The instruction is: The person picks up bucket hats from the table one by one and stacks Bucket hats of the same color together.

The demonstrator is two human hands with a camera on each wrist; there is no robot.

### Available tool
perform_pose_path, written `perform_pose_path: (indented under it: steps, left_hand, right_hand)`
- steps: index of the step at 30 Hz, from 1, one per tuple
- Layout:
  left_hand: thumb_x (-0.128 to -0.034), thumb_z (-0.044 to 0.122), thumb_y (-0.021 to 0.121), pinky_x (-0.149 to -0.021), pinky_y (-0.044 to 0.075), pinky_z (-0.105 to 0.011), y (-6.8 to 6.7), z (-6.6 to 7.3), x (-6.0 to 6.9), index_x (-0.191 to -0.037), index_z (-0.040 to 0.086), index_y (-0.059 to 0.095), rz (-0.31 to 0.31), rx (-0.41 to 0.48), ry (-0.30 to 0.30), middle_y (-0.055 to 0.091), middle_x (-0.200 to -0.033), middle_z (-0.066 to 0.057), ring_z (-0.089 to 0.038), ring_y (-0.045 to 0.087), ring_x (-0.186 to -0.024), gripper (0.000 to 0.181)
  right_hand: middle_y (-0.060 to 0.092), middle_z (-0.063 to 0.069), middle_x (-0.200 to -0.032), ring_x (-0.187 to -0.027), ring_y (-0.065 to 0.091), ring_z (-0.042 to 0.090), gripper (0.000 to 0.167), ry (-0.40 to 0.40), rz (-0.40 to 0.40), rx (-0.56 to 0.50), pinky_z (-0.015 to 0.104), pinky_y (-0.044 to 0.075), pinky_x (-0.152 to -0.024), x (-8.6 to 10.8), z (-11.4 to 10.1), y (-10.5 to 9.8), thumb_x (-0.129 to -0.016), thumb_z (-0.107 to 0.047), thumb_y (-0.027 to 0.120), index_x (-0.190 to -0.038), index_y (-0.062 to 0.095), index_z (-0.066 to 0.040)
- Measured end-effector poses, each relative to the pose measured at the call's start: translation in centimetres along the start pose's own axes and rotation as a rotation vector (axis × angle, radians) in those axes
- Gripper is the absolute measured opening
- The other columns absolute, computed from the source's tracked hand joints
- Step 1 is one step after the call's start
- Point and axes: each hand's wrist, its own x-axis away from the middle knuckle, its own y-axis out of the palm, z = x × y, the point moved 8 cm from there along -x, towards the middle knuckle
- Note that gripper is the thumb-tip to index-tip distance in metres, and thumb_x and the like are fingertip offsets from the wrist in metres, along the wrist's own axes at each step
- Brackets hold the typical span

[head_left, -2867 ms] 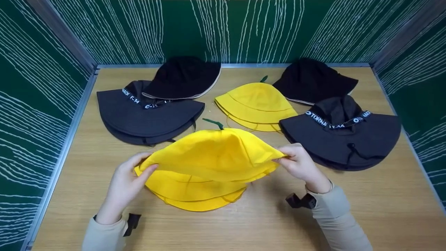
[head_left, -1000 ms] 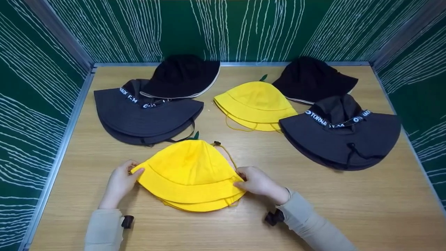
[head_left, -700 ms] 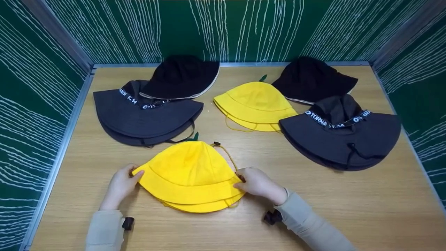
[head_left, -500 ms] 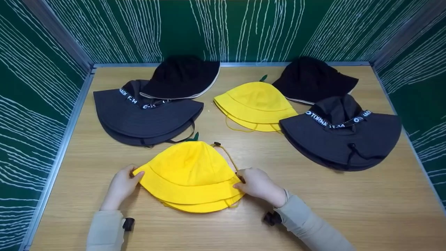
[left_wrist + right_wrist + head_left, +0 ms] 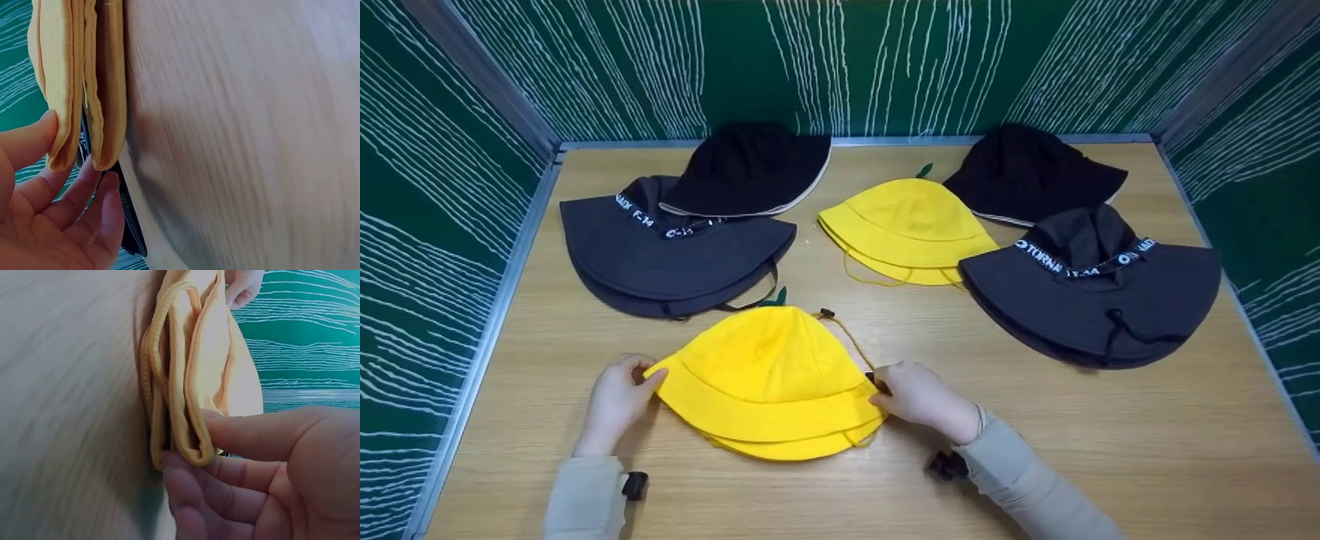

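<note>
Front and centre in the head view, a bright yellow bucket hat [image 5: 769, 360] with a green leaf on its crown lies flattened on a second yellow hat [image 5: 787, 451], mostly hidden with only its brim showing. My left hand [image 5: 619, 397] pinches the upper hat's left brim corner; in the left wrist view its thumb lies on the brim and the fingers are behind. At the opposite corner my right hand [image 5: 922, 397] pinches the brim, thumb on top [image 5: 253, 433] in the right wrist view. A yellow cord [image 5: 847, 334] with a black toggle loops out behind the hat.
Behind are another yellow hat [image 5: 911, 225], a dark grey wide-brimmed hat [image 5: 675, 259] with a black hat [image 5: 750, 172] overlapping it, and on the right another grey hat [image 5: 1095, 292] beside a black hat [image 5: 1031, 176]. Green walls enclose the wooden table [image 5: 840, 502].
About three seconds ago both hands held the upper hat raised and stretched; it came down leftward onto the lower one, the right hand moving left. Over the last second the hands have barely moved.
</note>
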Motion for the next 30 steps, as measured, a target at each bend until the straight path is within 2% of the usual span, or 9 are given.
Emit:
perform_pose_path:
  steps: [4, 14, 20, 25, 30]
  left_hand:
    - [-0.0932, 0.014, 0.059, -0.086, 0.046, -0.044, 0.1, -0.1, -0.2, -0.107, -0.007, 0.061, 0.000, 0.008, -0.005, 0.062, -0.106, -0.024, -0.031, 0.056, -0.095, 0.026]
    - [-0.0899, 0.011, 0.063, -0.081, 0.049, -0.043, 0.1, 0.0, -0.6, -0.102, -0.008, 0.063, 0.000, -0.019, 0.018, 0.064, -0.100, -0.023, -0.030, 0.059, -0.090, 0.022]
    - [-0.0904, 0.011, 0.062, -0.077, 0.047, -0.039, 0.3, 0.0, -1.0, -0.099, -0.006, 0.063, -0.001, -0.026, 0.027, 0.064, -0.096, -0.020, -0.027, 0.057, -0.085, 0.019]
    - [-0.0920, 0.009, 0.059, -0.083, 0.047, -0.044, 0.2, 0.7, -1.0, -0.103, -0.005, 0.061, -0.012, -0.032, 0.041, 0.064, -0.101, -0.021, -0.030, 0.058, -0.091, 0.018]
    - [-0.0938, 0.010, 0.056, -0.092, 0.045, -0.049, 0.1, 2.0, -0.7, -0.113, -0.005, 0.057, -0.019, -0.055, 0.058, 0.062, -0.109, -0.023, -0.036, 0.057, -0.103, 0.024]
  right_hand:
    - [0.039, -0.002, -0.060, -0.054, 0.035, 0.014, 0.025, -0.002, -0.001, -0.014, 0.024, 0.027, -0.051, -0.2, 0.2, 0.0, -0.084, -0.015, 0.069, -0.067, 0.052, -0.007]
    - [0.039, -0.005, -0.061, -0.055, 0.036, 0.011, 0.026, -0.032, 0.006, -0.051, 0.022, 0.028, -0.052, -0.3, 0.7, 0.2, -0.083, -0.019, 0.072, -0.070, 0.051, -0.010]
    - [0.039, -0.005, -0.061, -0.055, 0.036, 0.011, 0.027, -0.008, 0.001, -0.065, 0.022, 0.027, -0.052, -0.5, 1.1, 0.4, -0.083, -0.022, 0.072, -0.070, 0.051, -0.012]
    - [0.040, -0.006, -0.061, -0.055, 0.037, 0.011, 0.026, -0.008, -0.004, -0.069, 0.022, 0.027, -0.052, -0.5, 1.1, 0.4, -0.083, -0.022, 0.072, -0.071, 0.051, -0.012]
    - [0.039, -0.006, -0.061, -0.055, 0.037, 0.011, 0.025, -0.029, -0.001, -0.077, 0.022, 0.027, -0.052, -0.4, 1.0, 0.4, -0.084, -0.021, 0.071, -0.072, 0.052, -0.011]
